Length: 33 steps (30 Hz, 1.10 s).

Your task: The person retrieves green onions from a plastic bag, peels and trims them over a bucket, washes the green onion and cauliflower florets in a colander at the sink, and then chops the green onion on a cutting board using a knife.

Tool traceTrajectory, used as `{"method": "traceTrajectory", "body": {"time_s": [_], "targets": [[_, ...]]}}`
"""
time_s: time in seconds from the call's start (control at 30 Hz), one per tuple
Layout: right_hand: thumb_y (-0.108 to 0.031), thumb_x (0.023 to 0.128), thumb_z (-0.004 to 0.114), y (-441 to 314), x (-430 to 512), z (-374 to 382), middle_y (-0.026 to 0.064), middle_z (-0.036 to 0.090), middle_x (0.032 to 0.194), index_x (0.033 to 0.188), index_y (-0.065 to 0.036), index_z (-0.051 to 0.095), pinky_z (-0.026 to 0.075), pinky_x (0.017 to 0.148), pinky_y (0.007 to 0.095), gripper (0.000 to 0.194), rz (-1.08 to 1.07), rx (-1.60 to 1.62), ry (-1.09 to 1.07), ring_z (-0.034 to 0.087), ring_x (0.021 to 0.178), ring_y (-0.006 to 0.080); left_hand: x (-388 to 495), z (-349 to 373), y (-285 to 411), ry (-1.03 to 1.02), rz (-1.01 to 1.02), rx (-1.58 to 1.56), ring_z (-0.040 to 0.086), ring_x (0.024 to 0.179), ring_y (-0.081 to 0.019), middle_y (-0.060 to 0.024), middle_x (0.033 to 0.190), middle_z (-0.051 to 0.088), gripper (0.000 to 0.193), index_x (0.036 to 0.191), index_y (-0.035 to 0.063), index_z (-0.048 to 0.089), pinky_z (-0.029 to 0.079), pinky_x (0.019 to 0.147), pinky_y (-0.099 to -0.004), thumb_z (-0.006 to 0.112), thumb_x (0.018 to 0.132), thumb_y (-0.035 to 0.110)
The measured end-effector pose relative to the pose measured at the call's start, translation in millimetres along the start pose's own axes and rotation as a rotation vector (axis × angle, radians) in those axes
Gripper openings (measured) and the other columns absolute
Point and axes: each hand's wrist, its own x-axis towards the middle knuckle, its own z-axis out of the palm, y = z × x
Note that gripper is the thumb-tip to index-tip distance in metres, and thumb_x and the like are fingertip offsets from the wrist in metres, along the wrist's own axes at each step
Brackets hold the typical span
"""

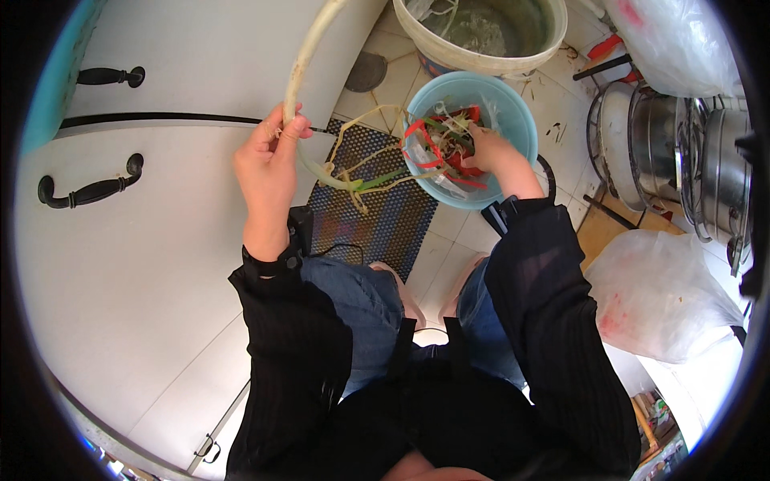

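My left hand (271, 153) grips the pale stalk of a long green onion (305, 57). The stalk's one end runs out of the top of the view; its lower part bends right into green and yellowed, wilted leaves (361, 185) that trail over a woven mat and to the rim of a light-blue plastic bin. My right hand (498, 153) reaches into this bin (524, 114), its fingertips at the vegetable scraps (451, 135) there. Whether the fingers hold any scraps cannot be told. Red strips and clear plastic film lie among the scraps.
A large whitish bucket (556, 30) stands behind the bin. The dark woven mat (385, 222) lies on the tiled floor before my feet. White cabinet doors (150, 240) with black handles are at left. At right are a rack with metal pots (656, 150) and a filled plastic bag (656, 294).
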Motion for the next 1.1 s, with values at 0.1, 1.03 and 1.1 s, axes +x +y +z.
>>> {"method": "traceTrajectory", "body": {"time_s": [0.1, 1.03, 1.1], "targets": [[-0.030, 0.082, 0.079, -16, -16, -31, 0.0185, 0.067, 0.120, 0.146, -0.015, 0.049, 0.054, 0.088, 0.0456, 0.072, 0.006, 0.032, 0.010, 0.068, 0.104, 0.0354, 2, -1, -1, -0.007, 0.031, -0.020, 0.067, 0.082, -0.0129, -0.0064, 0.091, 0.071, 0.028, 0.119, -0.0044, 0.068, 0.051, 0.082, -0.0269, 0.067, 0.098, 0.015], [-0.012, 0.080, 0.069, 19, -2, -5, 0.0138, 0.074, 0.105, 0.101, -0.007, 0.076, 0.058, 0.080, 0.0462, 0.022, 0.187, -0.124, -0.062, 0.069, 0.101, 0.0370, -9, -17, 31, 0.076, 0.180, 0.019, 0.065, 0.074, -0.0085, -0.0029, 0.083, 0.070, 0.027, 0.117, 0.0013, 0.072, 0.051, 0.068, -0.0232, 0.072, 0.092, 0.010], [-0.013, 0.081, 0.069, 21, 4, 2, 0.0139, 0.074, 0.107, 0.103, -0.006, 0.076, 0.058, 0.081, 0.0456, 0.025, 0.242, -0.140, -0.125, 0.069, 0.105, 0.0356, -9, -19, 34, 0.089, 0.178, 0.022, 0.066, 0.074, -0.0085, -0.0030, 0.083, 0.070, 0.027, 0.117, 0.0012, 0.072, 0.051, 0.067, -0.0232, 0.072, 0.092, 0.010]]}}
